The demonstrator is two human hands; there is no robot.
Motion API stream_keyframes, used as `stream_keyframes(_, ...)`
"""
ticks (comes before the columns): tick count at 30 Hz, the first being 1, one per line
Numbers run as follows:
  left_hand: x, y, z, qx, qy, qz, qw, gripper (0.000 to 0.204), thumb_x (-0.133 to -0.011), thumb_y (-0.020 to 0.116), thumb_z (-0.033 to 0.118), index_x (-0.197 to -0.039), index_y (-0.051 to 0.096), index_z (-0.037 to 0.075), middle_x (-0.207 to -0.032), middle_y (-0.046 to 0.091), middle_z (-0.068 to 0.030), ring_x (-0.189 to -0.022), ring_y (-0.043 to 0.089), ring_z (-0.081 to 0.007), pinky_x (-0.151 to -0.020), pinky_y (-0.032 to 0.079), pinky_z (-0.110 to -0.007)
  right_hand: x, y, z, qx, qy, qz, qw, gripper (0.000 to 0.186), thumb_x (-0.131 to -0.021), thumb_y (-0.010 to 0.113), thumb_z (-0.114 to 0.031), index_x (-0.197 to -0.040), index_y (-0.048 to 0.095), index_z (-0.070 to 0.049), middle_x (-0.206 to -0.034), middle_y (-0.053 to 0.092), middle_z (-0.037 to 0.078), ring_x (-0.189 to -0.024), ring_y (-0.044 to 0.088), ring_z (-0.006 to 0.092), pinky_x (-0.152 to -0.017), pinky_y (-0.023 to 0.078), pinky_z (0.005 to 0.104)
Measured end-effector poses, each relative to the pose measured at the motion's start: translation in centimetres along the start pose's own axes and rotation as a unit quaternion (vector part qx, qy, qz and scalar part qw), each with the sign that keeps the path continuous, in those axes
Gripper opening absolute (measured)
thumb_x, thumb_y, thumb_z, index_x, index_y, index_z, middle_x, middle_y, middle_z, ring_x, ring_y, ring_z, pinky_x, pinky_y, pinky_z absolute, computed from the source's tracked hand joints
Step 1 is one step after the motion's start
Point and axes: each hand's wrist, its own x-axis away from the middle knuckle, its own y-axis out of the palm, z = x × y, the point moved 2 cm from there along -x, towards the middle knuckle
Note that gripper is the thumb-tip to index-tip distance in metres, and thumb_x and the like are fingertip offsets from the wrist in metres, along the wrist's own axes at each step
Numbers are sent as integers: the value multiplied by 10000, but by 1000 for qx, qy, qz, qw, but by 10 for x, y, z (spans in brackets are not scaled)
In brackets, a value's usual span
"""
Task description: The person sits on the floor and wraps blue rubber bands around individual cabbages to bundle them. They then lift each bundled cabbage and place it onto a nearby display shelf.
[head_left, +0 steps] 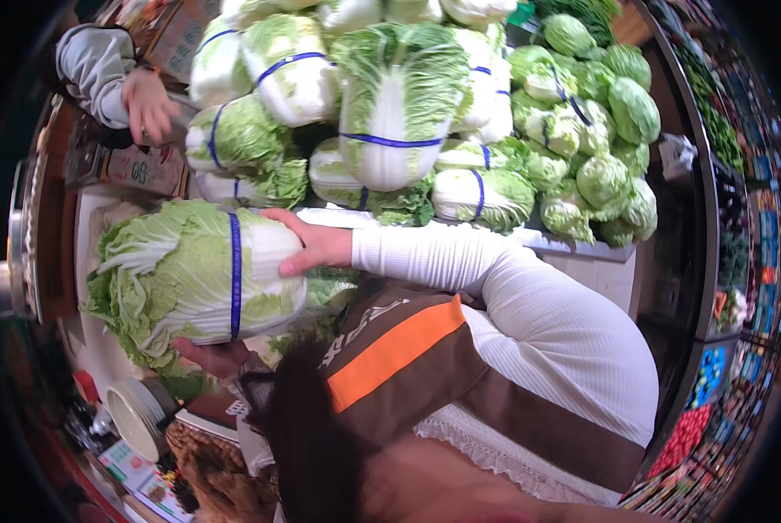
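Head view: a big napa cabbage (173,270) is being held at the left of the frame, lying sideways with its leafy top pointed left and its pale stem end to the right. A blue band (235,279) is already wrapped around it.

Both hands are busy with it. The stem end is grasped by the right hand (308,246), thumb spread over the front. The lower edge is held by the left hand (214,356), though most of that one is hidden, so how tightly it's clasped is hard to say. Whether any weight is taken by something underneath can't be told either.

As for the step, handling and steadying a banded cabbage would be the guess. For the next move, both hands should probably be moved together and the bottom kept supported, since those loose outer leaves could easily get torn.

More banded cabbages (399,113) are piled at the top middle, and rounder green heads (604,179) are stacked at the upper right. Another person's hand (149,105) can be spotted at the upper left, well apart from the held cabbage, apparently with nothing in it.
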Motion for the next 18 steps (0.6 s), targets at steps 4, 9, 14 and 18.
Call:
stream_keyframes(4, -8, 46, 4, 274, -276, -176, 904, 676, -973, 516, 483, -1452, 385, 25, -1445, 470, -146, -1323, 461, -311, -1150, 327, -454, 54, -46, -14, 217, 4, 3, 976, 1248, -671, 893, -422, -1505, 66, -1, -1426, 426, 226, -1320, 430, 299, -1107, 336, 366)
stream_keyframes(9, -19, 173, 10, 5, -271, -252, 929, 609, -828, 670, 118, -1382, 456, -18, -1335, 553, -156, -1218, 549, -282, -1058, 433, -436, 135, -86, -36, 223, -168, 131, 951, 1321, -584, 922, -463, -1512, 103, -1, -1530, 289, 182, -1416, 295, 278, -1175, 241, 399)
stream_keyframes(14, 19, 389, 29, 29, -323, -682, 655, 518, -747, 812, 67, -1226, 633, -12, -1119, 698, -106, -1030, 657, -204, -977, 499, -358, 253, -101, -25, 56, -82, 303, 948, 692, -744, 848, -137, -1339, 517, -14, -1292, 607, 114, -1202, 567, 219, -1039, 455, 375)
stream_keyframes(18, 82, 530, -12, -264, -168, -852, 419, 639, -723, 818, 510, -1050, 716, -29, -1036, 714, -131, -914, 674, -199, -894, 513, -285, 285, -88, 15, -160, -187, 436, 866, 651, -884, 720, -310, -1408, 444, -38, -1375, 537, 108, -1278, 503, 256, -1085, 403, 409)
